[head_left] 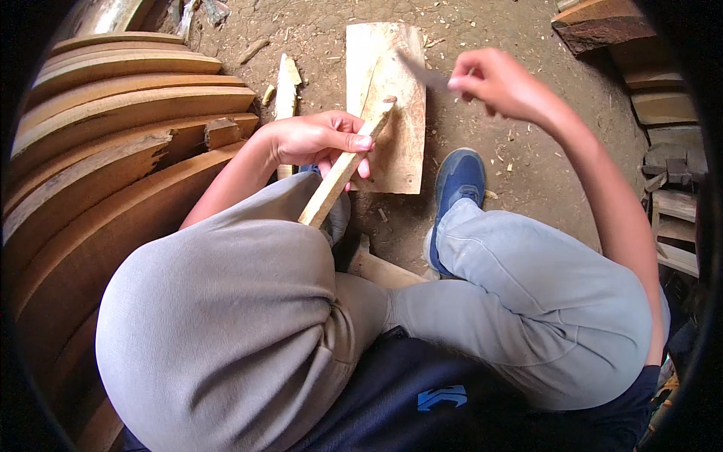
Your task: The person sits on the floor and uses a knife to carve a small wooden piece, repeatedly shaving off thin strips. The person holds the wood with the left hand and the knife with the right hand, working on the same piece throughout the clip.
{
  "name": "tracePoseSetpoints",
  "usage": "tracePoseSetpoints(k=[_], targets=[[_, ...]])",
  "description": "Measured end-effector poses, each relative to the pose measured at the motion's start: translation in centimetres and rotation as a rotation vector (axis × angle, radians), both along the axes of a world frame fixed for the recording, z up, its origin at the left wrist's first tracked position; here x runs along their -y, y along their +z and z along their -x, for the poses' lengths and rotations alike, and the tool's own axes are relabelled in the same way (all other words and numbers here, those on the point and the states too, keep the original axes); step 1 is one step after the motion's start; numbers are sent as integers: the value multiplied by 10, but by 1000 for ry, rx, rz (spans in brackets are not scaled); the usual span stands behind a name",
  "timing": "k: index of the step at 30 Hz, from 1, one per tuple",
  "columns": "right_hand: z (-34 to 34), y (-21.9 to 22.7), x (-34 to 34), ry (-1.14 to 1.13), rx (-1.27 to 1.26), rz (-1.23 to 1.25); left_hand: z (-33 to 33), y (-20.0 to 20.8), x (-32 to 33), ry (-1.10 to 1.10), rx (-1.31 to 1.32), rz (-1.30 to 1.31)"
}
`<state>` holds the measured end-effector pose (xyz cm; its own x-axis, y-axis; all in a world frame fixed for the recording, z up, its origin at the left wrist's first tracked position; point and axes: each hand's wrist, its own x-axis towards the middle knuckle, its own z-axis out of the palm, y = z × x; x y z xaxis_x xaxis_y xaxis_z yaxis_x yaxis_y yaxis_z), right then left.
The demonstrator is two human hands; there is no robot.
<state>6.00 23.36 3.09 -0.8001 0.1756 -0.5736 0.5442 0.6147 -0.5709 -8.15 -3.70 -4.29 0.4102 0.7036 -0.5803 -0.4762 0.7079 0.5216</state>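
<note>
In what looks like a whittling step, the left hand (331, 142) grips a wooden stick (337, 181) slanting above the left edge of the board (403, 162), while the right hand (493, 81) holds a blurred blade (422, 74), probably a knife, near its top right corner, the next cut calling for a steady stick.

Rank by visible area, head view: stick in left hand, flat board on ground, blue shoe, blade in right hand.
1. Flat board
2. Blue shoe and stick: too close to rank; the stick looks longer but thinner, and is held nearer the camera.
3. Blade, motion-blurred, so its outline is rough.
</note>
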Motion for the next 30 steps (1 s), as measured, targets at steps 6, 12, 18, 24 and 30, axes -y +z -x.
tracePoseSetpoints(k=[6, 12, 18, 24, 30], targets=[[-1, 23, -43, -102, -220, -276, -7, 8, -9, 79, -95, -37], [-16, 42, -1, 41, 125, -206, -25, -1, 3, 63, -49, 45], [-39, 16, 11, 85, 311, 4, -47, -2, 12, 57, 31, 85], [-31, 12, 40, -171, 418, 125, -82, 7, 10, 246, -11, 174], [-56, 8, 61, -85, 89, -74, -70, -9, -5, 509, -207, -10]])
